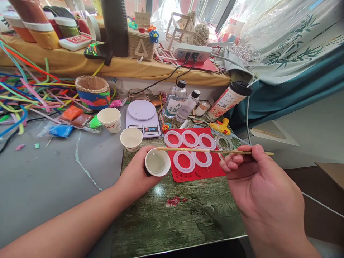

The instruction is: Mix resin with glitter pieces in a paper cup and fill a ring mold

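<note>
My left hand (pixel 142 166) is wrapped round a paper cup (pixel 167 165) with clear liquid in it, tilted so its inside shows. Between the thumb and fingers of my right hand (pixel 264 182) is a thin wooden stick (pixel 193 150), held nearly level. Its far tip lies at the cup's far rim, above the liquid; whether it touches the rim I cannot tell. Beyond the stick, several whitish ring moulds (pixel 184 170) lie on a red sheet (pixel 215 173). Two more paper cups (pixel 109 123) stand past my left hand, beside a lilac kitchen scale (pixel 143 118).
Behind the moulds stand two clear bottles (pixel 174 102) with black caps and a tall lidded drink cup (pixel 228 100). A yellow glue gun (pixel 220 126) lies at the right. Coloured pipe cleaners (pixel 32 89) and clay packets (pixel 60 130) fill the left. A power strip (pixel 192 52) sits on the ledge.
</note>
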Demonstrator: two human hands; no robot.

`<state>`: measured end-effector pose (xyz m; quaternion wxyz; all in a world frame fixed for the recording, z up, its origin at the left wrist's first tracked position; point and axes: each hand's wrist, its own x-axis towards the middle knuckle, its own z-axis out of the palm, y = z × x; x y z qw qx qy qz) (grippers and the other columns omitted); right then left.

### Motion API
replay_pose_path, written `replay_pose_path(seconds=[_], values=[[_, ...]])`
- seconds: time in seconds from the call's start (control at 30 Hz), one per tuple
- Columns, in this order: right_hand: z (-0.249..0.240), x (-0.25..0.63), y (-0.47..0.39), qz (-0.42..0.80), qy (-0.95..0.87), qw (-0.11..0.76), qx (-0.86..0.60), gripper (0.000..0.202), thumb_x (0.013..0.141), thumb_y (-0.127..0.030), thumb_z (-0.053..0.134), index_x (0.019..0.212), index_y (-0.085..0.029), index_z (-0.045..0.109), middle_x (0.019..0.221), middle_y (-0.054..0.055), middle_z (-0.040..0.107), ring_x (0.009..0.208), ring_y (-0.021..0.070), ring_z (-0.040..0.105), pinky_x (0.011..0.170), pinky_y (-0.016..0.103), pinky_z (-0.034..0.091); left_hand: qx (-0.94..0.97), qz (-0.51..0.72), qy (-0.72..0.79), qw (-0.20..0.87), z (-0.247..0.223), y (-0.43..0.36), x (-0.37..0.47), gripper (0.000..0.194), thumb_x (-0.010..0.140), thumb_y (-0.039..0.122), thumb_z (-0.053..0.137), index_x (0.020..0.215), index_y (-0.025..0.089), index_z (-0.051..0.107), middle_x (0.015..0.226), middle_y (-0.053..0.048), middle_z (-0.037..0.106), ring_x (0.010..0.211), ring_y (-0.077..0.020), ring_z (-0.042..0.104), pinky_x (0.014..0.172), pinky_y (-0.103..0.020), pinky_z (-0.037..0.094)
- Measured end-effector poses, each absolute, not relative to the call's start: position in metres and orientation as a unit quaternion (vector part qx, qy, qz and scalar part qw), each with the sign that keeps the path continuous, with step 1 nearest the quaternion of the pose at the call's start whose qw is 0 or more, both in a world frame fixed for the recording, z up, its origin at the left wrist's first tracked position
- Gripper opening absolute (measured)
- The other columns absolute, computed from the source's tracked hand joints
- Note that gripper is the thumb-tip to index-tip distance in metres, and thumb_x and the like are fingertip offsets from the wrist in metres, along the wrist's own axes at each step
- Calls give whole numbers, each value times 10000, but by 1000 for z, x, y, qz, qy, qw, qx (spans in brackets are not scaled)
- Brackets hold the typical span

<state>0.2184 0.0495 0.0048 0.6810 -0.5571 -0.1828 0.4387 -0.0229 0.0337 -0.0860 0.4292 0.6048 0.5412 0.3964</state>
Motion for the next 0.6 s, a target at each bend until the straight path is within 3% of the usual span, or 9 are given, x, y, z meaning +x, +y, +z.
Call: replay_pose_path(seconds=[0.27, 0.43, 0.6], values=[[9, 218, 50, 433, -195, 683, -555, 467, 1121, -288, 537, 724, -166, 749, 568, 1, 574, 527, 125, 560, 485, 212, 499, 613, 389, 547, 416, -88, 33, -24, 513, 792, 283, 846, 1251, 266, 617, 1197, -58, 757, 1106, -290, 754, 995, -459, 634], [-1, 222, 43, 398, -297, 685, -533, 288, 1000, -363, 738, 778, -188, 793, 592, 3, 637, 555, 158, 635, 529, 267, 572, 616, 391, 541, 418, -88, 34, -24, 516, 801, 258, 839, 1268, 270, 620, 1237, -62, 760, 1130, -287, 752, 1019, -458, 629], [-8, 217, 24, 324, -434, 655, -527, 213, 988, -381, 782, 836, -243, 840, 783, 17, 749, 595, 176, 686, 564, 319, 583, 626, 392, 535, 410, -89, 33, -24, 493, 811, 262, 845, 1257, 276, 635, 1224, -53, 765, 1110, -278, 752, 1015, -449, 631]])
